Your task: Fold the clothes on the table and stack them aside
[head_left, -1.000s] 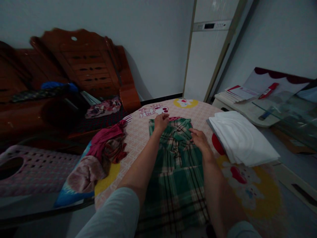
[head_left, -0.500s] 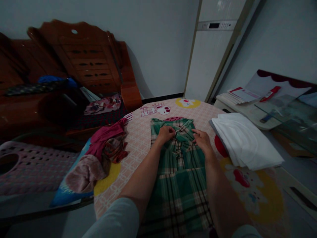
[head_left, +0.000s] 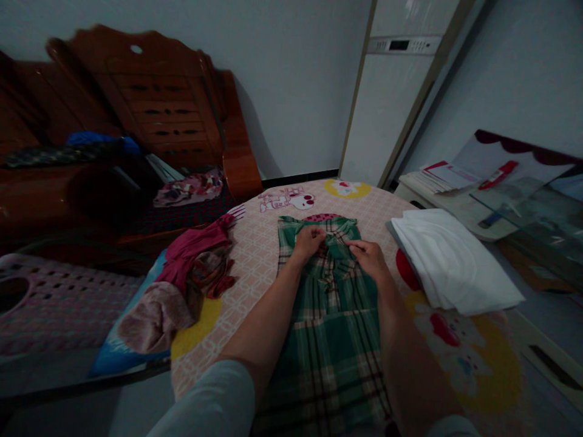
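A green plaid garment (head_left: 334, 340) lies lengthwise on the round table (head_left: 255, 255), its gathered top at the far end. Near that top, my left hand (head_left: 310, 241) pinches a bit of the plaid fabric between thumb and fingers. To its right, my right hand (head_left: 368, 254) has thumb and forefinger pressed together at the cloth, also pinching it. A small gap separates the two hands. Fabric between them is bunched, with folds running down toward the waist seam.
Folded white cloth (head_left: 450, 261) lies on the table's right side. Crumpled red and pink clothes (head_left: 182, 285) hang at its left edge. Beyond are a wooden bench (head_left: 159, 109), a pink basket (head_left: 68, 303) and a side stand with papers (head_left: 449, 176).
My right thumb and forefinger have closed on the fabric, and that hand has shifted slightly left. My left hand has moved slightly up and right, still pinching the cloth.
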Demonstrator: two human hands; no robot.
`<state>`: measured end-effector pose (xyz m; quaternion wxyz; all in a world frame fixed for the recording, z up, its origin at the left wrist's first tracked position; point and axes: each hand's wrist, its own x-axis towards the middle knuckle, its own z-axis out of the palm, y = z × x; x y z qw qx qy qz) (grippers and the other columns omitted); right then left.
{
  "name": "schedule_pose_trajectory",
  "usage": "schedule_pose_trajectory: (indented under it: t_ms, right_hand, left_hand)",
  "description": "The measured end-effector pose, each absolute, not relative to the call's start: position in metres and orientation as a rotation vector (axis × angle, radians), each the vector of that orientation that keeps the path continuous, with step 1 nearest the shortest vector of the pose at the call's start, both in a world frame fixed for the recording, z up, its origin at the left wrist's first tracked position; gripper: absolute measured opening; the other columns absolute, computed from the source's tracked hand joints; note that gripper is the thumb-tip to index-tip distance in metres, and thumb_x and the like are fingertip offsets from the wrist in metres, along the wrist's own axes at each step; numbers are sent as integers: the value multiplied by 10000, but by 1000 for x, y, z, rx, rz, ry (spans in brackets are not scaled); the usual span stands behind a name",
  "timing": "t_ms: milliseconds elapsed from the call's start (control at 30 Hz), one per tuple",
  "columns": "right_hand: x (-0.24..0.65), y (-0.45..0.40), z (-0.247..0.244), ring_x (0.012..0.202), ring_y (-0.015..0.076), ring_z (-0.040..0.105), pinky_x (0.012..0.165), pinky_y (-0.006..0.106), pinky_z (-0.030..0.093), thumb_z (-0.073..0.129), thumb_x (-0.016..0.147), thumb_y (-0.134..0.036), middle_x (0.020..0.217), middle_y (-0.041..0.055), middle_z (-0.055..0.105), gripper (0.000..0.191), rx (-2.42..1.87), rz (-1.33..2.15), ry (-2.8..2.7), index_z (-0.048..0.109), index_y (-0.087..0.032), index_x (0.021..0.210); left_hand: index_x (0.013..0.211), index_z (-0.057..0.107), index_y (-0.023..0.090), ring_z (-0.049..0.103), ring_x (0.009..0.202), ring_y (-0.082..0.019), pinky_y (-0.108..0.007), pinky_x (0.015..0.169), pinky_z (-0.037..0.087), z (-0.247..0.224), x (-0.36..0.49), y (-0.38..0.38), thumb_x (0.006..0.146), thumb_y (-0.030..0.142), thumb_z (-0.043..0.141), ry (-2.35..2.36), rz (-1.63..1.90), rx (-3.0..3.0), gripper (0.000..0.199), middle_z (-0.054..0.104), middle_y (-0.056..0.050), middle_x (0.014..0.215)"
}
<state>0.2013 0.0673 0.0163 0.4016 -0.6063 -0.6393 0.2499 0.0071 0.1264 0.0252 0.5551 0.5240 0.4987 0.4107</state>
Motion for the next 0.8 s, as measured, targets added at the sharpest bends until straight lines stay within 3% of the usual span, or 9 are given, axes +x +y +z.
schedule_pose_trajectory:
  t_ms: [267, 400, 600, 800]
  right_hand:
    - [200, 66, 14, 871, 216, 701, 817, 346, 544, 669, 780, -354, 1031, 74, 758, 353, -1539, 635, -1683, 738, -199, 1090]
    - [200, 67, 13, 874, 206, 699, 805, 334, 544, 648, 795, -304, 1034, 71, 756, 325, -1556, 620, -1696, 735, -204, 1093]
    - [202, 67, 12, 899, 207, 699, 819, 336, 544, 646, 802, -290, 1044, 67, 756, 318, -1555, 642, -1695, 735, -213, 1098]
    - [201, 67, 14, 884, 207, 700, 819, 335, 543, 639, 806, -274, 1030, 71, 758, 316, -1563, 631, -1708, 736, -205, 1098]
  left_hand:
    - [795, 603, 162, 590, 513, -105, -226, 565, 521, 16, 8, 131, 815, 136, 588, 1238, 1059, 1150, 35, 604, 43, 576]
    - [838, 671, 160, 634, 675, -120, -242, 698, 531, 13, 0, 137, 757, 106, 607, 1418, 1094, 1480, 116, 677, 6, 727]
    - [881, 706, 159, 636, 821, -152, -263, 802, 508, 25, -12, 133, 656, 77, 653, 1250, 806, 2010, 245, 698, -12, 873]
    - [842, 692, 152, 619, 926, -210, -327, 889, 486, 19, 3, 125, 714, 89, 612, 1462, 742, 2223, 163, 690, -73, 920]
